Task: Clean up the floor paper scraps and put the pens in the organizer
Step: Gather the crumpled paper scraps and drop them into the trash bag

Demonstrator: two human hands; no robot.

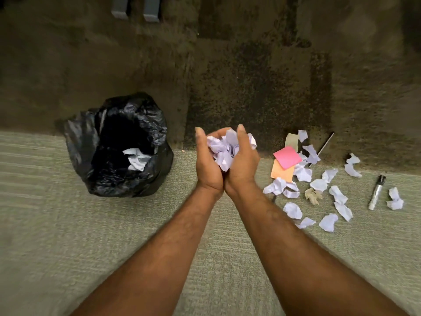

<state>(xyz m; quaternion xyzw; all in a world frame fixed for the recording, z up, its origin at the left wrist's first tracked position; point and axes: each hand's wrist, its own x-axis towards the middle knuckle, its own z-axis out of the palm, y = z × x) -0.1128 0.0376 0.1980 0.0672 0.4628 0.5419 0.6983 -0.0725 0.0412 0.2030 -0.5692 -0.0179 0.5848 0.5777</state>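
Note:
My left hand [207, 166] and my right hand [243, 163] are cupped together, heels touching, and hold a bunch of crumpled white paper scraps [224, 149] between the palms. They hover above the carpet just right of an open black trash bag [118, 147] that has white paper inside. Several more white scraps [319, 185] lie scattered on the floor to the right, with a pink sticky note [287, 157] over an orange one [281, 172]. A silver marker [377, 192] lies at the far right. A thin dark pen [324, 145] lies beyond the pile.
The floor is pale green carpet [68, 236] in front and dark brown carpet [250, 76] behind. Two grey furniture feet [136, 9] stand at the top left. A crumpled tan scrap [314, 196] lies among the white ones.

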